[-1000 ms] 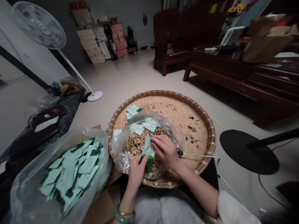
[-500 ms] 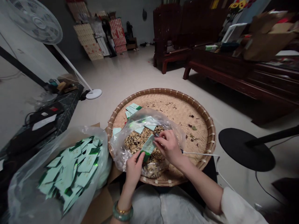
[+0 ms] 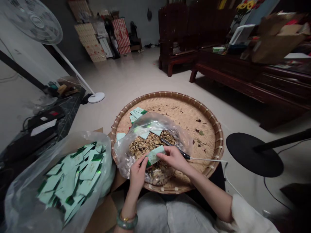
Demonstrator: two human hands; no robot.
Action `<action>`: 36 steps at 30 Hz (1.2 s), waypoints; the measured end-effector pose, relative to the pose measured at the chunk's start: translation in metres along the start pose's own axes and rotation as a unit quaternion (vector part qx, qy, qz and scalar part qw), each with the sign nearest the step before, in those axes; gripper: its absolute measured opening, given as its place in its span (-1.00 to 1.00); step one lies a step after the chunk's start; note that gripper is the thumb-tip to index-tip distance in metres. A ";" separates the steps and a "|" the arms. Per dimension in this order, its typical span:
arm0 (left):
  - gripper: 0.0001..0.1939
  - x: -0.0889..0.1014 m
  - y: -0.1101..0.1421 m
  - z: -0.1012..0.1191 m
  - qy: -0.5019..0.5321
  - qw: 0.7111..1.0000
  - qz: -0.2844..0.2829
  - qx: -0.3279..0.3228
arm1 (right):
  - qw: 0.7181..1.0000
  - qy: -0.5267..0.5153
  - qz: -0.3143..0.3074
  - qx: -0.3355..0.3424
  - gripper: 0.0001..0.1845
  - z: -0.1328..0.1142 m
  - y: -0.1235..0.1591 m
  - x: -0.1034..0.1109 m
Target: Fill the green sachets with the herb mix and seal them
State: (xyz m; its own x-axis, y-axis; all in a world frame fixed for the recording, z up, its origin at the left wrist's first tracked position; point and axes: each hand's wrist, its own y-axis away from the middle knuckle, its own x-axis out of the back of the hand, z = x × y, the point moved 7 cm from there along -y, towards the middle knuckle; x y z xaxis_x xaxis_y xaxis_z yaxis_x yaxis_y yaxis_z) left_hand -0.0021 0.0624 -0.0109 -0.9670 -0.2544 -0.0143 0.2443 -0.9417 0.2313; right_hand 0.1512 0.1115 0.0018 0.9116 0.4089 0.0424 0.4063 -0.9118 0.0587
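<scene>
A small light-green packet [image 3: 155,155] with a dark green end is stretched between my two hands. My left hand [image 3: 139,170] pinches its left, darker end. My right hand [image 3: 175,158] grips its right end between thumb and fingers. Just beneath lies an open clear plastic bag [image 3: 122,152] holding a dry mix of pale and dark bits [image 3: 139,145]. A slim black corded tool [image 3: 181,152] lies across the bag's right side, behind my right hand, its white cable running off to the right.
A round woven tray [image 3: 209,129] carries the bag, several more green packets [image 3: 138,111] and scattered dark dried bits. To the left, a big plastic bag [image 3: 21,197] is full of green packets. A black stand base [image 3: 254,155] is at right, a white fan [image 3: 36,21] at left.
The packet has turned from steeply slanted to nearly level. My right hand has lowered slightly, flattened along the packet's right end, and more of the black tool shows.
</scene>
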 end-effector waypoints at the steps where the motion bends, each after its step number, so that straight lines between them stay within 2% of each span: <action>1: -0.57 -0.002 0.000 -0.002 0.032 0.999 -0.009 0.015 | 1.000 -0.015 0.003 -0.002 -0.73 0.002 0.001 0.000; 3: -0.52 -0.004 0.002 -0.004 0.083 0.995 -0.023 0.039 | 0.997 -0.067 -0.027 -0.017 -0.68 0.004 0.003 -0.007; 5: -0.50 -0.005 0.002 -0.004 0.107 0.992 -0.038 0.047 | 0.987 -0.128 -0.085 -0.052 -0.60 0.005 0.008 -0.018; 7: -0.50 -0.006 0.001 -0.006 0.103 0.991 -0.066 0.053 | 0.972 -0.172 -0.133 -0.084 -0.51 0.005 0.012 -0.027; 9: -0.51 -0.004 0.000 -0.006 0.065 0.993 -0.084 0.043 | 0.965 -0.188 -0.151 -0.101 -0.45 0.008 0.014 -0.030; 11: -0.52 0.005 -0.002 0.001 -0.022 0.998 -0.047 -0.024 | 0.968 -0.171 -0.142 -0.116 -0.41 0.016 0.013 -0.029; 12: -0.54 0.010 -0.002 0.010 -0.088 0.992 -0.013 -0.087 | 0.973 -0.149 -0.128 -0.123 -0.41 0.021 0.012 -0.026; 13: -0.55 0.011 0.001 0.022 -0.164 0.973 0.016 -0.161 | 0.978 -0.123 -0.110 -0.129 -0.41 0.026 0.010 -0.024; 14: -0.55 0.009 0.006 0.032 -0.243 0.941 0.028 -0.235 | 0.982 -0.099 -0.092 -0.131 -0.42 0.030 0.008 -0.022; 16: -0.49 -0.007 0.016 0.044 -0.379 0.860 0.000 -0.343 | 0.988 -0.066 -0.079 -0.116 -0.44 0.032 0.003 -0.022; 18: -0.43 -0.021 0.021 0.043 -0.456 0.802 -0.053 -0.381 | 0.990 -0.054 -0.094 -0.085 -0.46 0.026 0.000 -0.027; 19: -0.41 -0.025 0.021 0.042 -0.472 0.790 -0.068 -0.385 | 0.991 -0.052 -0.105 -0.072 -0.47 0.021 -0.002 -0.030; 21: -0.41 -0.024 0.016 0.039 -0.470 0.792 -0.074 -0.383 | 0.989 -0.050 -0.124 -0.055 -0.48 0.009 -0.003 -0.033; 23: -0.45 -0.018 0.010 0.038 -0.448 0.807 -0.062 -0.379 | 0.989 -0.070 -0.119 -0.049 -0.49 -0.003 -0.004 -0.026; 26: -0.52 -0.007 0.003 0.039 -0.425 0.822 -0.018 -0.378 | 0.987 -0.144 -0.052 -0.047 -0.52 -0.014 -0.005 -0.001; 28: -0.55 -0.001 0.001 0.040 -0.420 0.826 0.010 -0.376 | 0.986 -0.153 -0.017 -0.059 -0.56 -0.010 -0.004 0.014; 29: -0.55 0.001 0.000 0.041 -0.418 0.828 0.020 -0.374 | 0.990 -0.119 -0.019 -0.068 -0.59 -0.006 -0.002 0.017; 31: -0.56 0.004 -0.001 0.041 -0.407 0.835 0.035 -0.369 | 0.996 0.025 -0.050 -0.072 -0.67 0.004 0.002 0.016; 34: -0.57 0.009 -0.002 0.039 -0.382 0.851 0.050 -0.357 | 0.964 0.252 -0.076 -0.028 -0.75 0.014 0.008 0.010; 36: -0.58 0.013 -0.003 0.038 -0.369 0.861 0.055 -0.346 | 0.947 0.314 -0.064 0.005 -0.71 0.016 0.007 0.009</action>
State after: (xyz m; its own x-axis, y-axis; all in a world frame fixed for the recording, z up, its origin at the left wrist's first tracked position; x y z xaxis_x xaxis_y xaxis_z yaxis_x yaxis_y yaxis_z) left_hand -0.0182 0.0703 0.0253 -0.6557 -0.3823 0.6510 0.0758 -0.8913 -0.4471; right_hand 0.1634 0.1078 -0.0139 0.6390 0.4541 0.6208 0.5138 -0.8526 0.0949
